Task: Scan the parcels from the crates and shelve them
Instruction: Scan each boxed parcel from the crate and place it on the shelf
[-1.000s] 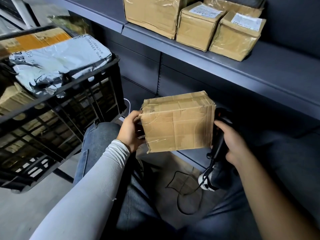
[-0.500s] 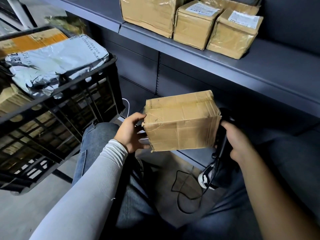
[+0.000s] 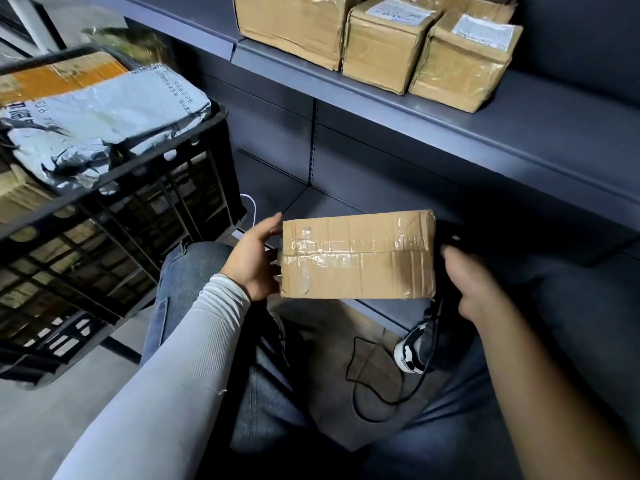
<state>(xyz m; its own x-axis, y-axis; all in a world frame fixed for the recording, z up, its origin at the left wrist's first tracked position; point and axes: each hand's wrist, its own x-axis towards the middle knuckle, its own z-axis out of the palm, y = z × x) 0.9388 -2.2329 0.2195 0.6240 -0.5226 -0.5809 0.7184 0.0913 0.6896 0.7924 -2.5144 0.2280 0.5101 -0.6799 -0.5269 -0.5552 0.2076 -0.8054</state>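
Left hand point(image 3: 254, 263) grips left end of taped cardboard parcel point(image 3: 358, 256), held over lap, no label on visible faces. Right hand point(image 3: 465, 284) clamped on black scanner point(image 3: 448, 237) just right of parcel. Three labelled boxes point(image 3: 388, 39) on shelf point(image 3: 540, 126), print unreadable. Grey mailer point(image 3: 100, 116) in black crate point(image 3: 114, 216), print unreadable.

Ribbed pale-grey long sleeve point(image 3: 166, 382) on the left arm, bare right forearm point(image 3: 540, 393), faded blue jeans point(image 3: 194, 271), black-and-white sneaker point(image 3: 412, 351).
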